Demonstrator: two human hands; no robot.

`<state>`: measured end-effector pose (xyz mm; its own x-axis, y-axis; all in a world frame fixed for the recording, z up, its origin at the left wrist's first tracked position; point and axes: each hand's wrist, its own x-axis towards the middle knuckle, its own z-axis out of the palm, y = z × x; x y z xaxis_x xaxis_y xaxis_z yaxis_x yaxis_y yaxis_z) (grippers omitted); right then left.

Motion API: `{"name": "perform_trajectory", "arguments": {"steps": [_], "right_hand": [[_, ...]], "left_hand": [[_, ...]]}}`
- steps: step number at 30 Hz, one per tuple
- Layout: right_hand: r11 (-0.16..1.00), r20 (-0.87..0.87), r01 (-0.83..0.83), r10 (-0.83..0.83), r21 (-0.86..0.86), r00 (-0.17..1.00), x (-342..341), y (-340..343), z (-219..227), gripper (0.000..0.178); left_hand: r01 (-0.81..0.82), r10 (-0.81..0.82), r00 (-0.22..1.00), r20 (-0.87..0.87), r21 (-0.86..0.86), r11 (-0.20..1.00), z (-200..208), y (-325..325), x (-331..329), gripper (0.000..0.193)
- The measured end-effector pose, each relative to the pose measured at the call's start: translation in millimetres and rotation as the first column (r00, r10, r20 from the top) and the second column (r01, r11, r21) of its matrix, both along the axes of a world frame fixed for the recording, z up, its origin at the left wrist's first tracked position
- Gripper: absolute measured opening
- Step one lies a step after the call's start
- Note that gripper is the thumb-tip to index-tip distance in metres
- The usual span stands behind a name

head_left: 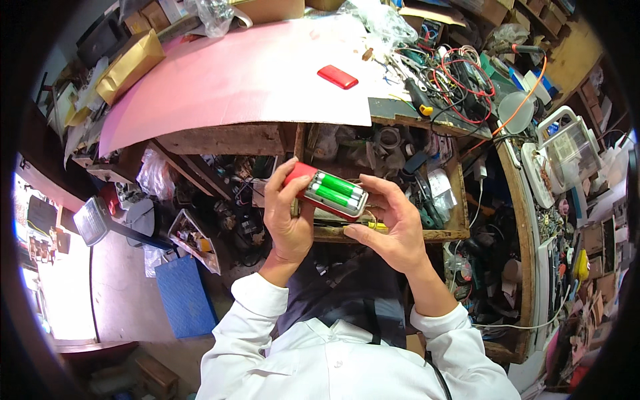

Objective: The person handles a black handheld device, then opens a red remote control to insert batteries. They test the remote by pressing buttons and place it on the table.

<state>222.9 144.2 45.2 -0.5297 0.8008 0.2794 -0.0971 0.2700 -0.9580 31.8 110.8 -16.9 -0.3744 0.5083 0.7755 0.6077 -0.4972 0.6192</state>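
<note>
Both hands grip a red battery case [325,190] with two green cells [336,189], held in open air before the tabletop [267,80] edge, above a cluttered drawer [440,200]; left hand [288,217] clasps its red end, right hand [393,227] cups the other.

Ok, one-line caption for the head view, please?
Both hands, left hand and right hand, hold an open red case with two green batteries above a cluttered workbench drawer.
</note>
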Motion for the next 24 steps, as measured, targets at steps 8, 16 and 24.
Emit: {"name": "perform_trajectory", "arguments": {"steps": [8, 16, 24], "right_hand": [[0.768, 0.090, 0.129, -0.236, 0.628, 0.967, 11.5, -4.1, 4.5, 0.053], [0.328, -0.073, 0.168, -0.281, 0.930, 0.957, 8.5, -4.6, -7.2, 0.046], [0.357, -0.070, 0.156, -0.242, 0.921, 0.968, 5.2, -4.0, -12.8, 0.047]], "left_hand": [[0.024, -0.001, 0.985, -0.171, 0.135, 0.990, -4.1, -2.3, -2.1, 0.076], [0.000, 0.050, 0.969, -0.241, 0.203, 0.979, 12.9, -5.1, -2.0, 0.078], [0.003, 0.046, 0.972, -0.231, 0.209, 0.978, 7.1, -8.7, -6.5, 0.076]]}}
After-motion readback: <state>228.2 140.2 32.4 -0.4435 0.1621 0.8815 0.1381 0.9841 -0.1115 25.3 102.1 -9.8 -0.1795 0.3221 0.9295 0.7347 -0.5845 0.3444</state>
